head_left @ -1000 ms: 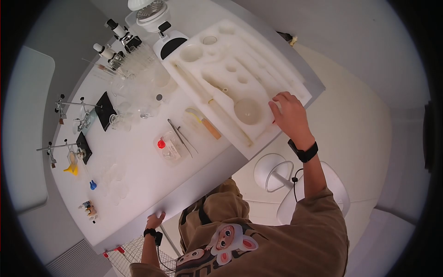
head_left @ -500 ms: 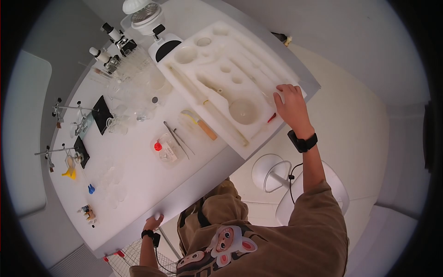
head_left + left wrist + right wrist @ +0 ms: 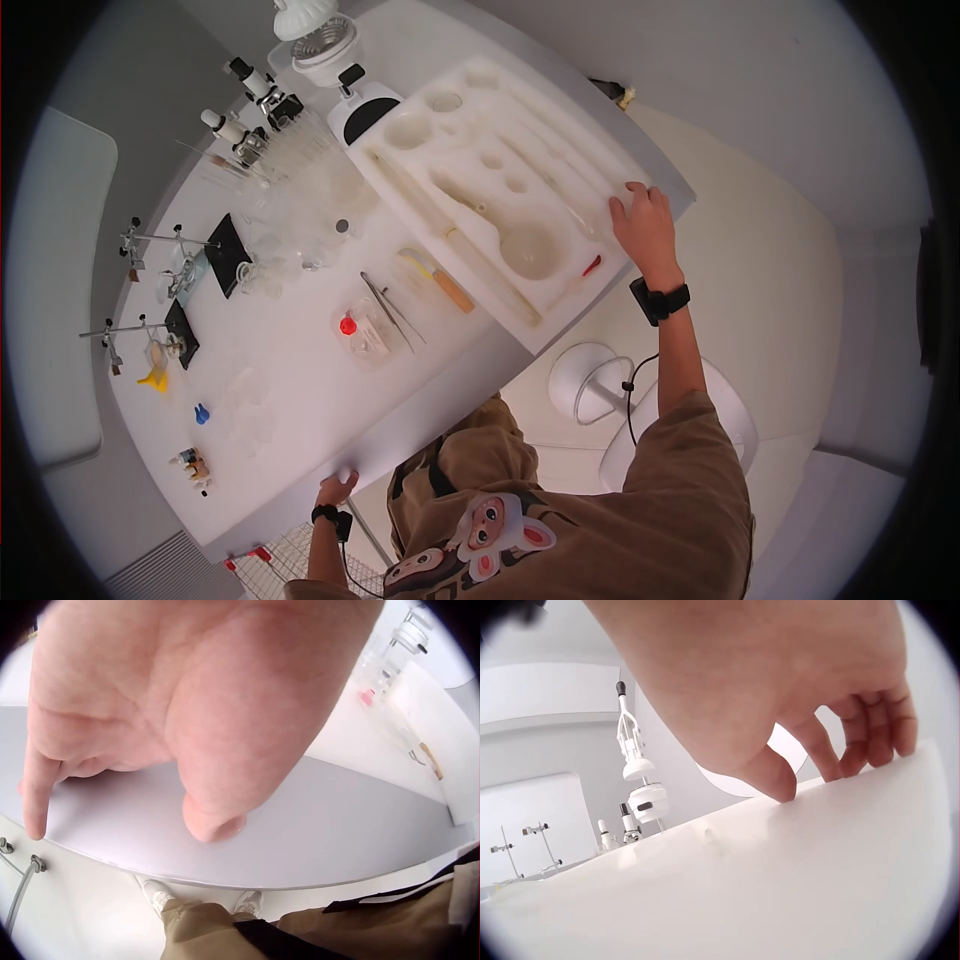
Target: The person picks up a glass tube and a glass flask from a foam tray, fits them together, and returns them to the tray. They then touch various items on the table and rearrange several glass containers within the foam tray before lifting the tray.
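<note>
A white foam-like tray with shaped recesses lies on the right part of the table. My right hand is at its right end, bent fingertips touching the top near the edge; the right wrist view shows the thumb and fingers resting on the white surface with nothing between them. Beside that hand, a small red-tipped item lies in the tray. At the front edge of the table rests my left hand, holding nothing. In the left wrist view, the left hand has its fingers bent over the grey edge.
Tweezers, an orange-handled tool and a clear box with a red cap lie left of the tray. Farther left are glassware, clamp stands, microscopes, a yellow funnel and small bottles. A white stool stands below.
My right hand has moved slightly right along the tray, and the red-tipped item beside it is now more fully in sight. The left hand stays at the table edge.
</note>
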Action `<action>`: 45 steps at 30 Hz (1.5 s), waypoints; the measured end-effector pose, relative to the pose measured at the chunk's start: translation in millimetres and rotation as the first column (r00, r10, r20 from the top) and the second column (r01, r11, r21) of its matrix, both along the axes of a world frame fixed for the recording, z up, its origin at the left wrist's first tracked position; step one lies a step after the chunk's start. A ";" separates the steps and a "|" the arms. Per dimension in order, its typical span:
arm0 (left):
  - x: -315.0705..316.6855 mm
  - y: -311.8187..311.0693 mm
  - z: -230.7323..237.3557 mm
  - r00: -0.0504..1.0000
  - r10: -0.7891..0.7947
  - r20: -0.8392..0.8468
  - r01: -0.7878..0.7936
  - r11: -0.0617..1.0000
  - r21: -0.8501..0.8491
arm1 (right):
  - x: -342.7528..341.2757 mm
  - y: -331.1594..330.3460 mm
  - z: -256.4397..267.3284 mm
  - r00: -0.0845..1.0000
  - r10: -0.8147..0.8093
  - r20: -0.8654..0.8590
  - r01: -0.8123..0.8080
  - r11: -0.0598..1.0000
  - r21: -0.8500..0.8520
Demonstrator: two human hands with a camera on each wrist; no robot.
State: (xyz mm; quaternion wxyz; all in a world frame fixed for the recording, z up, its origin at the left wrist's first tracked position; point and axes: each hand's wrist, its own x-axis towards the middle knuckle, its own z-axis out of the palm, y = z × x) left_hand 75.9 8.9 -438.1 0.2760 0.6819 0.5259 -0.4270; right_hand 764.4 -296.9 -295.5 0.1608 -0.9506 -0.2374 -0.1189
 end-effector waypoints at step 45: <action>-4.9 -2.4 -4.4 0.994 -0.006 -0.108 0.002 0.999 -0.034 | 19.1 162.5 17.5 0.857 0.501 0.124 -0.490 0.865 -0.106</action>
